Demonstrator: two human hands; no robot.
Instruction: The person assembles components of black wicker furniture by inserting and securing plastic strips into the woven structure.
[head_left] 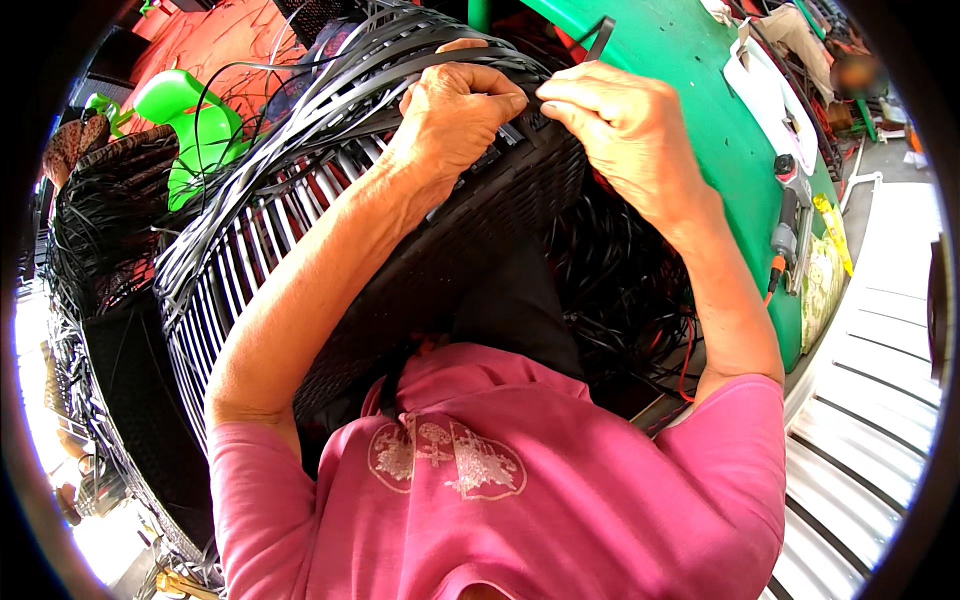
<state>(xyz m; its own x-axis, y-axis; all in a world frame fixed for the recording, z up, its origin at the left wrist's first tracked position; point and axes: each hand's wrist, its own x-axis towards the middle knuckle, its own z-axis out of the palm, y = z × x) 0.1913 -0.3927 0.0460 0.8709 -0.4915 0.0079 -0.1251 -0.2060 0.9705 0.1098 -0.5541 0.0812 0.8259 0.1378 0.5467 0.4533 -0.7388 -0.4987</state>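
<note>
I am looking down over my pink shirt (pixel 520 500) at a large woven basket frame (pixel 400 250) of black plastic strips that leans against my lap, its rim at the far side. My left hand (pixel 455 115) is curled tight over that far rim, its fingers (pixel 495 100) closed on a bundle of loose black strips (pixel 330 85) that sweep away to the far left. My right hand (pixel 625 125) sits just beside it, thumb and forefinger narrowed to a pinch on a single black strip end (pixel 600 38) that pokes up beyond the rim. The two hands nearly touch over the weave. To the right a green surface (pixel 700 90) carries a hand tool with an orange cable (pixel 785 235) and white cloth or paper (pixel 765 85). A green plastic stool (pixel 190 130) stands at far left, with more tangled black strips (pixel 620 290) under my right forearm. I judge that the weaving goes best if the left hand keeps the bundle pinned flat while the right draws its strip snug, low against the rim, without twisting it.
</note>
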